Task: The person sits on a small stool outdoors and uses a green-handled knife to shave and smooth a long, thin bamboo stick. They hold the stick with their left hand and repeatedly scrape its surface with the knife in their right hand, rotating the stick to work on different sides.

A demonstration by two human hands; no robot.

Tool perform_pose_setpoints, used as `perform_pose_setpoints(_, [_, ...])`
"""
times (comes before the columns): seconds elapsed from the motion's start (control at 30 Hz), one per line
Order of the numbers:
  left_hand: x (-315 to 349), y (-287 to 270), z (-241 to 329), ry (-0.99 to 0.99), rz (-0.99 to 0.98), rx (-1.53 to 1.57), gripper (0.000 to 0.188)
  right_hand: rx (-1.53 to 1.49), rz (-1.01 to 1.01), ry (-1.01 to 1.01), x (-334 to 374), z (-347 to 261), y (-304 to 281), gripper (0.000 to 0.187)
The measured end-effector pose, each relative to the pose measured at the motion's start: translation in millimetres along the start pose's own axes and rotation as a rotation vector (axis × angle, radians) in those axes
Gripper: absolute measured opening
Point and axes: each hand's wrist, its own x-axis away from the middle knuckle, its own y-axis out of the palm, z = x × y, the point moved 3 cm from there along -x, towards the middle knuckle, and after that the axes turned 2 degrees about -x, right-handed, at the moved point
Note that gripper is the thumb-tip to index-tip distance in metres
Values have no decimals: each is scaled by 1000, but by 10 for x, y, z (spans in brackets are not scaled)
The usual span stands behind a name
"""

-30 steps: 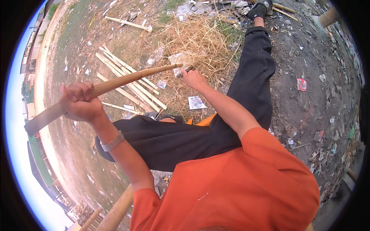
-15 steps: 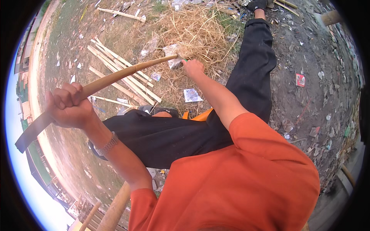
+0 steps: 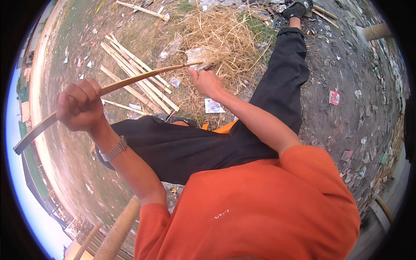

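Observation:
My left hand [image 3: 80,105], with a metal-band watch on its wrist, is wrapped round a long curved bamboo strip [image 3: 134,78]. The strip rises past the fist to the left and reaches across to my right hand [image 3: 208,83]. There the fingers are curled in and the thumb points up against the underside of the strip's far end. A small thing may be in that grip, but the hand hides it. Below the strip, several pale split bamboo slats [image 3: 141,82] lie across one another on the ground. Dry straw shavings [image 3: 225,39] are heaped just beyond my right hand.
My legs in black trousers [image 3: 277,82] are spread on the ground. A white printed packet [image 3: 213,106] lies between them, and a red wrapper [image 3: 334,98] lies to the right. Bamboo poles [image 3: 119,229] stand at the lower left. Another slat [image 3: 143,10] lies at the far left.
The strip has turned so its narrow edge shows more. My right hand has shifted slightly left and nearer, its thumb now raised; a bit of green at its fingers no longer shows.

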Motion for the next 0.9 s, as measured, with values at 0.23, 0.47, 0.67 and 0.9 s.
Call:
perform_pose_setpoints(0.23, [-6, -44, -30, -30, 153, -7, 38, 66, 119, 55, -96, 140, 153, 63])
perform_pose_setpoints(0.47, [26, 33, -23, 31, 132, -17, 41, 67, 167, 234, -129, 1124, 512, 66])
perform_pose_setpoints(0.67, [58, -141, 4, 3, 177, -10, 39, -43, 87, 181, 20, 269, 117, 69])
perform_pose_setpoints(0.9, [-11, -41, -2, -13, -2, 3, 37, -152, 74, 91, -43, 80, 111, 72])
